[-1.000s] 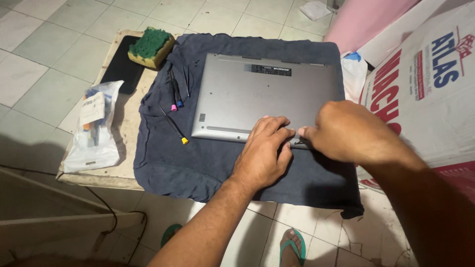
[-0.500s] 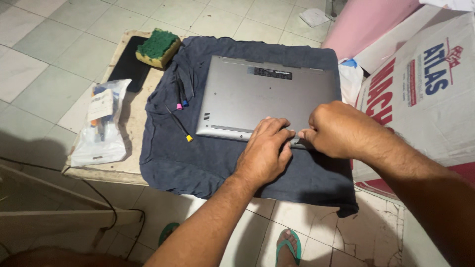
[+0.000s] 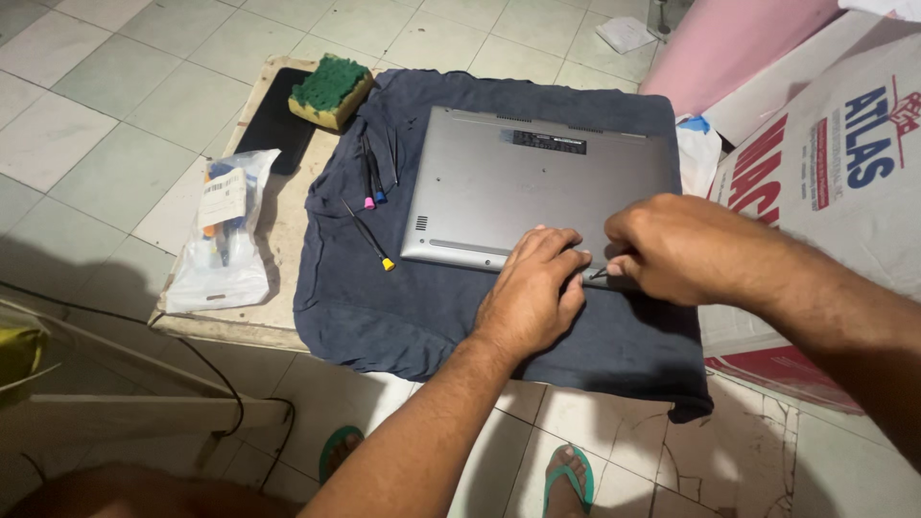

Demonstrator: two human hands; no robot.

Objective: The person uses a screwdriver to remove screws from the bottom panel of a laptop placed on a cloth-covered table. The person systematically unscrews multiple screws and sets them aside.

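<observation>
A grey laptop [image 3: 537, 187] lies bottom side up on a dark blue cloth [image 3: 384, 307] spread over a small table. My left hand [image 3: 532, 293] presses flat on the laptop's near edge, fingers together. My right hand [image 3: 686, 249] is closed around a thin dark tool [image 3: 598, 273] whose tip meets the laptop's near edge just beside my left fingers. Three small screwdrivers lie on the cloth left of the laptop: one with a yellow cap [image 3: 387, 263], one pink [image 3: 368, 203], one blue [image 3: 380, 198].
A green-and-yellow sponge [image 3: 331, 89] and a black slab [image 3: 276, 125] sit at the table's far left. A clear plastic bag of parts [image 3: 223, 235] lies at the left edge. A big printed cardboard box [image 3: 844, 163] stands right. My sandalled feet [image 3: 566, 480] show below.
The view has shifted slightly. Both hands stay at the laptop's near edge; my right hand has edged a little to the right with the thin tool.
</observation>
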